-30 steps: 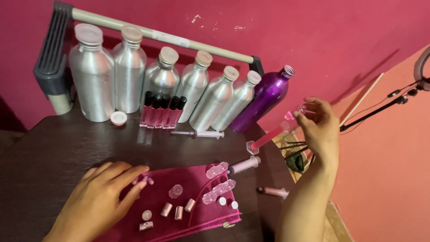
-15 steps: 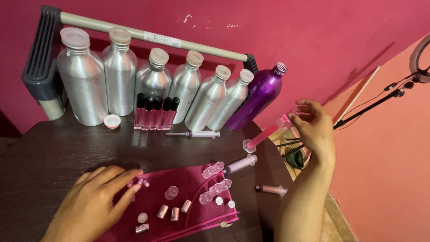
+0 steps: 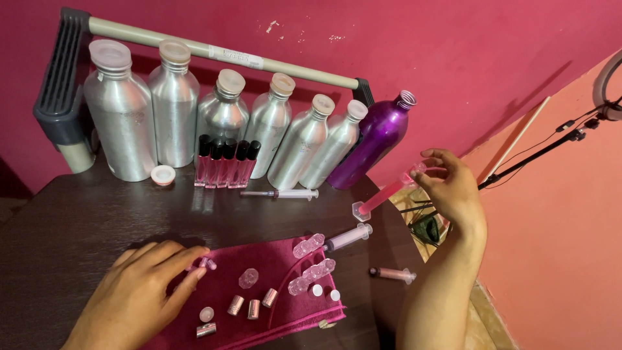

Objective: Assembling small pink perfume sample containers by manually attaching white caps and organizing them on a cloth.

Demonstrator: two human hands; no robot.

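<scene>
We are pinching a small pink vial (image 3: 206, 264) in our left hand (image 3: 139, 291), at the left edge of the pink cloth (image 3: 272, 314). Right of the cloth, our right hand (image 3: 453, 188) is gripping a pink syringe (image 3: 389, 192). Both look light, slippery, and best held by the barrel.

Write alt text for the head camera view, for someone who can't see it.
A right hand lifts a pink-filled syringe over a dark table, while the left hand pinches a small vial on a magenta cloth. Behind stand six silver aluminium bottles and an uncapped purple bottle.
</scene>
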